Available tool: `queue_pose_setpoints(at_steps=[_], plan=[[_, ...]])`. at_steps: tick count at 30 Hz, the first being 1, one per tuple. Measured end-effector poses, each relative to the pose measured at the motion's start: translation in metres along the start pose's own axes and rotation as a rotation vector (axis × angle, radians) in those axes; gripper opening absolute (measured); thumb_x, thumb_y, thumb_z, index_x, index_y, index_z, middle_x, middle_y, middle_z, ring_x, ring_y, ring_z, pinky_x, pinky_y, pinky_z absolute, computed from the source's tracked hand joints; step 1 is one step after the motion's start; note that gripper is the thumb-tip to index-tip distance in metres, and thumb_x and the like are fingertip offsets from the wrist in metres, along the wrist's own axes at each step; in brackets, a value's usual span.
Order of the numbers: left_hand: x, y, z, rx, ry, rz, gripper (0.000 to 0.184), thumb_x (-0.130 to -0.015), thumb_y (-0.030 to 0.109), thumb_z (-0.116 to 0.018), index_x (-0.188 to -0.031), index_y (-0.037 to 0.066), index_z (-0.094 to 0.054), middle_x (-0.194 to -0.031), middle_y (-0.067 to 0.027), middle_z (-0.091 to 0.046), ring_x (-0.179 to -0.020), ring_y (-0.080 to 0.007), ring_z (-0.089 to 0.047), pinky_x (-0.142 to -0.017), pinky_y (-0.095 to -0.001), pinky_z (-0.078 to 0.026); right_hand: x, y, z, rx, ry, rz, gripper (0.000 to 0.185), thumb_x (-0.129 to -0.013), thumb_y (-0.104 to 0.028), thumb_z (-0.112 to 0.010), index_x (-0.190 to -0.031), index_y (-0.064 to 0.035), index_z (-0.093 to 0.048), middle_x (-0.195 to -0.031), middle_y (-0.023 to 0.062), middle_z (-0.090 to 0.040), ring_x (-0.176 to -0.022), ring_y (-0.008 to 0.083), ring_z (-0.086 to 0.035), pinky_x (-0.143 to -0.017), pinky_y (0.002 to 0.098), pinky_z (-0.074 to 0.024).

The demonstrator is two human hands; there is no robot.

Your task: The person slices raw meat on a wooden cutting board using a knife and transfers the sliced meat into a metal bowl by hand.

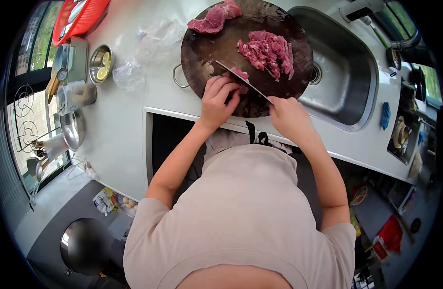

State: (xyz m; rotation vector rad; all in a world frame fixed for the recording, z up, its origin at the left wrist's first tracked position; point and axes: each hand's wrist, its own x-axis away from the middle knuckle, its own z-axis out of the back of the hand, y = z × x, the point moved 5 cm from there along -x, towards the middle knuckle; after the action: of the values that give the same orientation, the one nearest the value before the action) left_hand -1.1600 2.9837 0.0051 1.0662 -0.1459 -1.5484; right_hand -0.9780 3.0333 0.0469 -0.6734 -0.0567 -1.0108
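My right hand (289, 115) is closed round the handle of a knife (256, 89), whose blade points up and to the left across the round dark cutting board (197, 58). With curled fingers, my left hand (219, 100) presses a piece of raw meat (240, 73) against the board, right beside the blade. Part of that piece is hidden under the fingers and the knife. A heap of sliced raw meat (269, 53) lies farther up on the board. Near the board's top left edge rests a larger uncut slab of meat (215, 17).
The board's right side overlaps a steel sink (346, 72). A crumpled clear plastic bag (130, 74) lies to the left, with a metal bowl of lemon slices (102, 65) beyond it. A red basket (89, 21) stands at the far left corner. A metal handle (178, 77) sticks out left of the board.
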Motion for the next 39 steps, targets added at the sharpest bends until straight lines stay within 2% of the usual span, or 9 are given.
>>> queue_pose_setpoints(at_steps=[3,6,12,13,19,22,31,34,39], plan=[[0.003,0.0,0.002,0.012,0.016,0.003,0.024,-0.071,-0.002,-0.075,-0.093,0.006,-0.07,-0.101,-0.0102,-0.064,-0.101,-0.032,-0.06,-0.089,-0.0408,-0.049,0.014,0.034,0.014,-0.2,-0.117,-0.06,0.018,-0.088,-0.009,-0.055,-0.094,0.0017,-0.068,-0.08,0.0265,-0.066,-0.075,0.0436,-0.066,-0.071,0.0524,-0.0525],[0.008,0.003,0.005,-0.073,0.075,-0.033,0.026,-0.072,-0.002,-0.076,-0.096,0.006,-0.071,-0.103,-0.0096,-0.064,-0.102,-0.0318,-0.059,-0.09,-0.0404,-0.049,0.017,0.04,0.01,-0.194,0.101,-0.117,0.018,-0.089,-0.01,-0.056,-0.1,0.0002,-0.066,-0.078,0.0254,-0.066,-0.071,0.0433,-0.064,-0.067,0.052,-0.0507],[0.011,-0.003,-0.001,-0.074,-0.024,-0.028,0.032,-0.069,0.0,-0.078,-0.1,0.003,-0.07,-0.11,-0.0103,-0.064,-0.104,-0.0328,-0.058,-0.091,-0.04,-0.048,0.043,0.002,-0.008,0.093,0.006,0.051,0.025,-0.089,-0.009,-0.056,-0.113,-0.0019,-0.056,-0.07,0.0186,-0.066,-0.065,0.0388,-0.066,-0.059,0.0503,-0.0517],[0.01,-0.002,-0.001,-0.067,-0.027,-0.02,0.033,-0.069,0.0,-0.077,-0.101,0.003,-0.07,-0.11,-0.0106,-0.064,-0.104,-0.0332,-0.058,-0.091,-0.0402,-0.047,0.043,0.002,-0.007,0.126,-0.007,0.038,0.021,-0.089,-0.008,-0.055,-0.11,-0.0032,-0.057,-0.07,0.0174,-0.067,-0.062,0.0377,-0.066,-0.055,0.0502,-0.0514],[0.005,-0.004,0.0,-0.042,-0.041,0.022,0.035,-0.068,0.001,-0.078,-0.102,0.001,-0.07,-0.111,-0.0122,-0.065,-0.105,-0.0349,-0.059,-0.09,-0.041,-0.048,0.005,-0.021,-0.011,0.093,-0.124,0.02,0.019,-0.087,-0.005,-0.055,-0.105,0.0015,-0.055,-0.073,0.0218,-0.068,-0.066,0.041,-0.069,-0.06,0.0503,-0.0556],[0.007,-0.008,-0.002,-0.027,-0.048,0.034,0.035,-0.068,0.001,-0.077,-0.102,0.001,-0.069,-0.112,-0.0131,-0.064,-0.105,-0.0357,-0.059,-0.089,-0.0418,-0.049,-0.032,-0.042,-0.021,0.079,-0.051,0.08,0.02,-0.086,-0.005,-0.055,-0.104,0.0032,-0.055,-0.074,0.0245,-0.068,-0.068,0.0419,-0.07,-0.062,0.0505,-0.0567],[-0.003,0.0,-0.001,-0.017,-0.062,0.035,0.032,-0.068,0.001,-0.075,-0.099,0.001,-0.07,-0.107,-0.0121,-0.065,-0.103,-0.0348,-0.06,-0.089,-0.0404,-0.051,0.034,-0.003,-0.018,0.182,-0.176,-0.112,0.025,-0.088,-0.007,-0.055,-0.11,0.0025,-0.049,-0.074,0.0226,-0.068,-0.067,0.0395,-0.071,-0.058,0.0486,-0.0572],[-0.003,-0.001,-0.001,-0.016,-0.05,0.02,0.032,-0.068,0.001,-0.075,-0.099,0.002,-0.07,-0.106,-0.0116,-0.066,-0.102,-0.0343,-0.06,-0.088,-0.0399,-0.051,0.009,-0.02,-0.02,0.17,-0.126,-0.11,0.023,-0.087,-0.007,-0.055,-0.108,0.0028,-0.05,-0.076,0.0227,-0.069,-0.067,0.0395,-0.071,-0.059,0.0484,-0.0574],[0.001,-0.002,-0.001,0.01,-0.044,0.047,0.027,-0.07,0.001,-0.075,-0.097,0.003,-0.07,-0.105,-0.0115,-0.065,-0.1,-0.0336,-0.06,-0.087,-0.041,-0.051,-0.053,-0.055,-0.026,0.095,0.023,0.041,0.013,-0.086,-0.007,-0.056,-0.095,0.002,-0.059,-0.078,0.0241,-0.069,-0.074,0.0403,-0.071,-0.063,0.0486,-0.058]])
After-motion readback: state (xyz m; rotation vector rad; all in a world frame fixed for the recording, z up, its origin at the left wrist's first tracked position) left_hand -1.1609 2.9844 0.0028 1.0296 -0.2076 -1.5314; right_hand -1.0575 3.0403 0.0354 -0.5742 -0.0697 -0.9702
